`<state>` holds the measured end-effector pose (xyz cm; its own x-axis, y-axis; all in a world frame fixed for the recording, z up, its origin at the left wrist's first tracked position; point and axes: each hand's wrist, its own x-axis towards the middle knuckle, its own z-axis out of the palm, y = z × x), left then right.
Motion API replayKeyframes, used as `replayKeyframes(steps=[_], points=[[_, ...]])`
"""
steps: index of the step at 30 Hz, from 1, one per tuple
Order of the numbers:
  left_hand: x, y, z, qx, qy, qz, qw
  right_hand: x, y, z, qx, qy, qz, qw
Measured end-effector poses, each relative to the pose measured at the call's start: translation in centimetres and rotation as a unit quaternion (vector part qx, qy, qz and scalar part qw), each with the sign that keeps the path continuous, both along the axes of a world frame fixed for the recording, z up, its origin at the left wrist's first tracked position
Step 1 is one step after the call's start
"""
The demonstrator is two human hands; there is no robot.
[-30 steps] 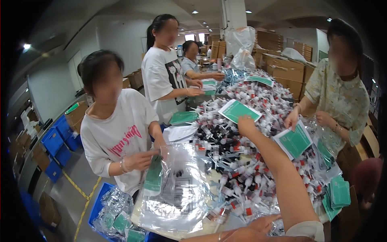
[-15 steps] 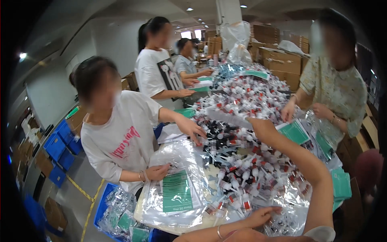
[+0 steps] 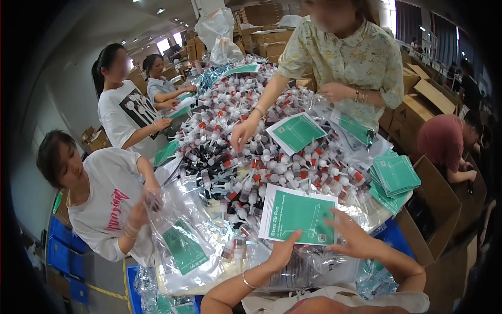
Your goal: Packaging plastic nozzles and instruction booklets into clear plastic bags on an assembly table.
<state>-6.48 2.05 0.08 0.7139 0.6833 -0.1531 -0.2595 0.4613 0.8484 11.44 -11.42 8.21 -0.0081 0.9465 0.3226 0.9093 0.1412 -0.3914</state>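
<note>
A: How many people are standing around the table (image 3: pixel 219 206)?

B: Five others are showing besides the wearer: one in a white shirt (image 3: pixel 107 201) at the left, two more behind that one along the left side, one in a floral shirt (image 3: pixel 350 57) across the table, and one in a red shirt (image 3: pixel 444 141) bending over a box (image 3: pixel 444 209) at the right.

A: And what is lying on the table?

B: A heap of small bottles (image 3: pixel 251 131) with white and red caps is covering it, too many to count. A second leaflet (image 3: pixel 296 132) is resting on the heap, a third is lying at the far end, and a stack of them (image 3: pixel 395 175) is sitting at the right edge; its number I cannot tell.

A: What are the wearer's hands doing?

B: Both are holding one green-and-white leaflet (image 3: pixel 297 214) at the near edge of the heap. The left hand (image 3: pixel 282 248) is pinching its lower edge, thumb up on the sheet. The right hand (image 3: pixel 351 235) is gripping its right edge with fingers spread loosely across the corner.

A: Anything else in hands?

B: The person in white is pinching a clear bag (image 3: pixel 180 235) with both hands; one green leaflet is lying inside it. The person in the floral shirt is reaching one hand (image 3: pixel 243 133) down onto the bottles, fingers bent, and holding a bag with a green leaflet (image 3: pixel 355 128) in the other.
</note>
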Motion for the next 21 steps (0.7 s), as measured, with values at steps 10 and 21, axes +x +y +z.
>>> replayKeyframes(steps=[10,21], points=[[-0.6,-3.0,2.4,0.129,0.108,-0.041,0.985,3.0,-0.2,-4.1,-0.048,0.782,-0.069,0.618],[0.4,-4.8,4.7,0.371,0.184,-0.156,0.897,6.9,-5.0,0.5,0.109,0.437,-0.217,0.866]])
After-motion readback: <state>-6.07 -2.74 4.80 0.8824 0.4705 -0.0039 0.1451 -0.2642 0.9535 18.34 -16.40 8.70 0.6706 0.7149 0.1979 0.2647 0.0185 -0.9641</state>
